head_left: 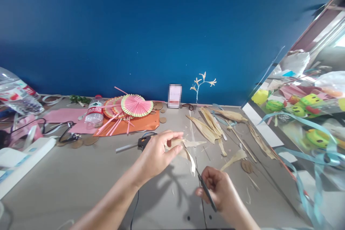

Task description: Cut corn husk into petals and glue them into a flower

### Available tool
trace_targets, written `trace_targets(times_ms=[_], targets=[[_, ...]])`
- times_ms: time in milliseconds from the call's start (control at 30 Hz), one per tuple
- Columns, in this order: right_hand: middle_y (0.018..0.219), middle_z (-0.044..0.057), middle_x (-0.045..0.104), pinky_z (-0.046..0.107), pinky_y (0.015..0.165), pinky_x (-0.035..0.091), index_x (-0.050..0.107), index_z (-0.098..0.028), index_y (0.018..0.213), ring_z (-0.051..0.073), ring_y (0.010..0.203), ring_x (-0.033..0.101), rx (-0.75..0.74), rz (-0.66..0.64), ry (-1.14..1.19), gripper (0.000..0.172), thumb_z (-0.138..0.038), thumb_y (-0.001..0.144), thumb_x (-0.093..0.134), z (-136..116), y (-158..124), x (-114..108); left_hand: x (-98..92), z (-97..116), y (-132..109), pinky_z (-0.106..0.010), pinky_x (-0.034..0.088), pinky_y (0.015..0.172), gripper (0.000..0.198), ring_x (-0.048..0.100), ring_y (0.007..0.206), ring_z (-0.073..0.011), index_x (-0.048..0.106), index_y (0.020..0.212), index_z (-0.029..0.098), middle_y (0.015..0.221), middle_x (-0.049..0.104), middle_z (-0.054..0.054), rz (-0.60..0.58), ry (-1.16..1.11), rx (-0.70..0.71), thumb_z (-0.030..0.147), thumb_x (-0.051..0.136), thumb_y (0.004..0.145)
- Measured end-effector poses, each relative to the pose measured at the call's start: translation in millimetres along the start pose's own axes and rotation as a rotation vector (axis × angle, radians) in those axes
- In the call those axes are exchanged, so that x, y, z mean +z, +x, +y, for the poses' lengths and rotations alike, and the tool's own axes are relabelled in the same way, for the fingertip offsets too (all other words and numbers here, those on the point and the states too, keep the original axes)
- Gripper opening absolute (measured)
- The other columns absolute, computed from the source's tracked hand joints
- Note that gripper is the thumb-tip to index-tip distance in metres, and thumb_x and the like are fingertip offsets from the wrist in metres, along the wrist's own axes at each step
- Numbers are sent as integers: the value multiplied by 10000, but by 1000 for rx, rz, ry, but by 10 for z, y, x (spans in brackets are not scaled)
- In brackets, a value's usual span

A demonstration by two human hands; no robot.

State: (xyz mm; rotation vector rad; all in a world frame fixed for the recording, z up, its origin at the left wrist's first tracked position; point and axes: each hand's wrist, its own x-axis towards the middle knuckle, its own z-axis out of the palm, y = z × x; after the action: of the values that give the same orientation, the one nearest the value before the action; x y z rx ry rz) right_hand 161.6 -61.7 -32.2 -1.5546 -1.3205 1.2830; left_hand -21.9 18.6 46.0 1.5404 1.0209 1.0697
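Note:
My left hand point(159, 151) is raised over the grey table point(81, 179) and pinches a pale dried husk leaf point(185, 149) between thumb and fingers. A thin strip of the leaf curls down towards my right hand point(215, 187). That hand is closed round dark scissors point(206, 188), whose tips point up at the hanging strip. A black glue gun point(142, 142) lies just behind my left hand.
More dried husk leaves point(212, 124) lie spread at the back right. Pink paper fans point(134, 106) rest on orange paper, beside a plastic bottle point(94, 115). A small husk flower sprig point(202, 82) stands against the blue wall. Light blue ribbons point(318, 165) hang at the right.

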Motion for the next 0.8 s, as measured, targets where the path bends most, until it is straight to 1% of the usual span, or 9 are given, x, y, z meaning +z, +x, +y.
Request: trace_targets(times_ms=[67,167,267,367,567,700,800], targets=[[388,-94,261,199,383,143,360,-195,504,48,393,213,-4,15,-27,409,-406,470,709,-22,-3,1,39,-95,7,-189,351,503,191,475,552,-122,695,800,172,683,632,-40,-31,46,-38,235,631,631],[398,-92,249,200,395,151,347,-195,488,53,414,197,-16,46,-73,397,-386,471,696,-87,-7,-3,71,-212,-4,-179,294,425,184,431,458,-94,655,707,144,547,565,-6,-99,58,-137,313,596,666],[412,-88,247,199,400,161,331,-197,473,57,426,195,-18,65,-125,386,-350,464,685,-144,-11,-20,68,-272,1,-183,315,439,225,455,469,-98,615,652,134,557,569,-12,-137,-31,-189,357,593,665],[409,-87,252,198,397,168,322,-196,461,59,426,200,-28,59,-167,396,-343,456,690,-159,-14,-47,51,-279,17,-192,337,479,228,459,494,-101,606,623,133,551,556,-7,-150,-75,-210,360,615,646],[437,-79,271,197,397,168,316,-196,487,65,444,206,-37,-20,-188,408,-356,485,691,-132,-20,-98,36,-246,19,-194,325,494,200,439,496,-93,586,589,136,533,522,13,-175,-113,-263,326,630,631],[435,-83,255,194,388,159,304,-197,485,62,437,202,-34,-14,-187,404,-312,490,692,-142,-12,-92,47,-245,13,-192,328,495,169,440,491,-88,576,576,138,527,518,20,-167,-148,-294,290,620,635],[429,-88,238,195,389,158,294,-198,475,57,426,202,-41,-5,-172,409,-296,494,690,-105,18,-71,69,-294,19,-193,327,492,152,435,492,-87,571,578,128,530,509,17,-151,-173,-312,262,619,633]])
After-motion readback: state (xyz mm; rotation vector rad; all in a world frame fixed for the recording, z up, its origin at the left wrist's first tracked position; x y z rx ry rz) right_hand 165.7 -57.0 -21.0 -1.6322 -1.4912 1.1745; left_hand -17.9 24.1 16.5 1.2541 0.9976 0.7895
